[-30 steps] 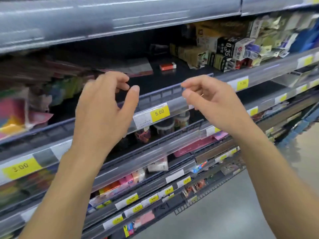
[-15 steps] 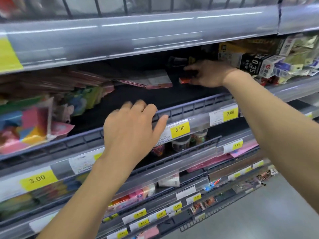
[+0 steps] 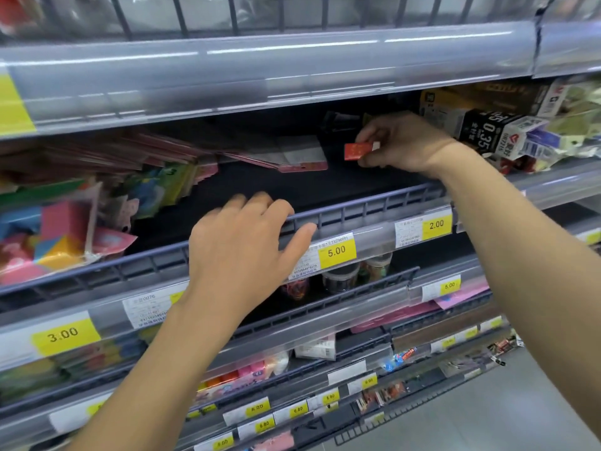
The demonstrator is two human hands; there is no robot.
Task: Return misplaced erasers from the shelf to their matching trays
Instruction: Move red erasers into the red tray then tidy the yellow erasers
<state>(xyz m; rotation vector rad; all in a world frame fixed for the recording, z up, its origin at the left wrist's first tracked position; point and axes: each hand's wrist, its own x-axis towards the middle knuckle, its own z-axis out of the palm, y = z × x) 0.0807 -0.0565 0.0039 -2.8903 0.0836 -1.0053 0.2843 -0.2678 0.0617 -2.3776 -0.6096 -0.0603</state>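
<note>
Store shelving is filling the view: tiered racks with dark wire fences and yellow price tags.

Eraser (image 3: 357, 151): small red block with a white end, sitting clear of the dark shelf deck (image 3: 292, 187), up near the back of the bay. Right hand (image 3: 403, 143) is pinching it, thumb underneath and fingertips on top, gripping at the white end; the red end is sticking out to the left.

Handling, my read: very light, rigid enough for a two-finger pinch, not fragile. The sleeve or wrap looks glossy, so it may be a bit slick; pinching across the flat faces near the middle should be safer than at the tip. Little clearance under the upper shelf lip (image 3: 260, 70), so bringing it straight out over the front fence (image 3: 357, 208) looks like the clean path.

Left hand (image 3: 242, 245) is holding nothing, fingers draped over the fence rail, thumb lying beside the 5.00 tag (image 3: 336, 252). Looks like it's bracing.

Around it: flat pink card packs (image 3: 292, 157) just left of the eraser, colourful paper packs (image 3: 48, 236) far left, boxed refills (image 3: 484, 131) just right of the right hand. Lower tier is showing pink and orange eraser-like blocks (image 3: 250, 372); possibly the matching tray, can't confirm from here.
</note>
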